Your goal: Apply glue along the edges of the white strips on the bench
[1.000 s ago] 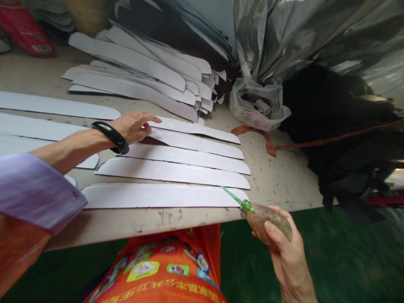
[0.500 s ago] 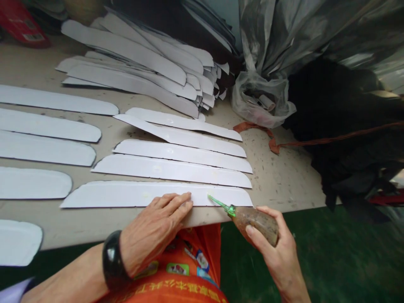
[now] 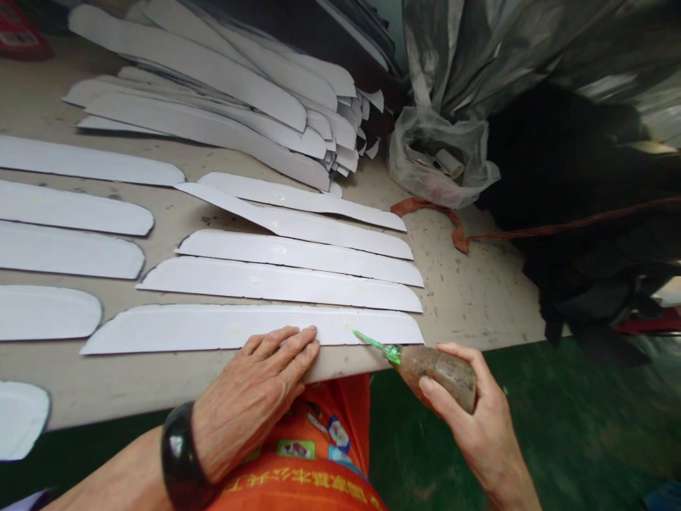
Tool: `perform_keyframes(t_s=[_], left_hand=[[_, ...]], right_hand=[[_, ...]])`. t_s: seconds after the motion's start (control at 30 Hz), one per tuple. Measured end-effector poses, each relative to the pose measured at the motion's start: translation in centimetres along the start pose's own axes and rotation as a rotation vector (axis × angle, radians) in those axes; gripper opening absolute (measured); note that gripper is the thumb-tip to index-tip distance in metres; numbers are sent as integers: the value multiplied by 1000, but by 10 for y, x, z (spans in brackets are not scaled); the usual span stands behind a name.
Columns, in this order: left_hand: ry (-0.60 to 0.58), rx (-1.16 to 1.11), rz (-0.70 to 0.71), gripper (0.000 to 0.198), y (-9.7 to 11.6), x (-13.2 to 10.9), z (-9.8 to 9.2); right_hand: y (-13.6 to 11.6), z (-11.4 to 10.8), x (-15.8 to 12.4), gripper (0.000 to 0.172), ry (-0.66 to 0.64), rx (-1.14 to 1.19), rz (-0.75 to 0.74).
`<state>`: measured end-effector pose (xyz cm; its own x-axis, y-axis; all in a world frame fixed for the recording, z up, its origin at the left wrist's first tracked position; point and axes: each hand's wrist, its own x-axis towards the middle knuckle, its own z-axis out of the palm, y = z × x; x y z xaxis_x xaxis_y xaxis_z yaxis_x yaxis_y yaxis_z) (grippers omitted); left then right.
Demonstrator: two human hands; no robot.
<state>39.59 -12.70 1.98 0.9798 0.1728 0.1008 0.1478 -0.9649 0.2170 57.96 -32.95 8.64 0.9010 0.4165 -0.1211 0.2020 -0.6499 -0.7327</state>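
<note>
1. Speckled worktable (image 3: 468, 298) – rows of white strips laid out
2. left hand (image 3: 255, 390) flat, fingers spread, pressing the nearest strip (image 3: 213, 330) at the table edge
3. right hand (image 3: 473, 426) wrapped round a glue bottle (image 3: 439, 365) – green nozzle touching that strip

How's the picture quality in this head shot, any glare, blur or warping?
Head view: soft, even light; faint glossy sheen on the white strips; wide-angle warping bends the table edge; the plastic bags at upper right look smeared; the left hand, right hand and glue bottle are sharp.
</note>
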Motion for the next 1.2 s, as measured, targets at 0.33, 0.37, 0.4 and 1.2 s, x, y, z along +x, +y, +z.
perform_keyframes(t_s=[0.33, 0.37, 0.4, 1.2], left_hand=[[136, 63, 15, 38, 4, 1, 1], [127, 62, 14, 39, 4, 1, 1], [118, 63, 15, 41, 4, 1, 0], [146, 114, -12, 41, 6, -2, 6]], right_hand=[[32, 1, 15, 64, 105, 483, 195], [33, 2, 16, 65, 103, 484, 199], [32, 5, 18, 65, 101, 468, 196], [-6, 16, 30, 53, 150, 55, 31]])
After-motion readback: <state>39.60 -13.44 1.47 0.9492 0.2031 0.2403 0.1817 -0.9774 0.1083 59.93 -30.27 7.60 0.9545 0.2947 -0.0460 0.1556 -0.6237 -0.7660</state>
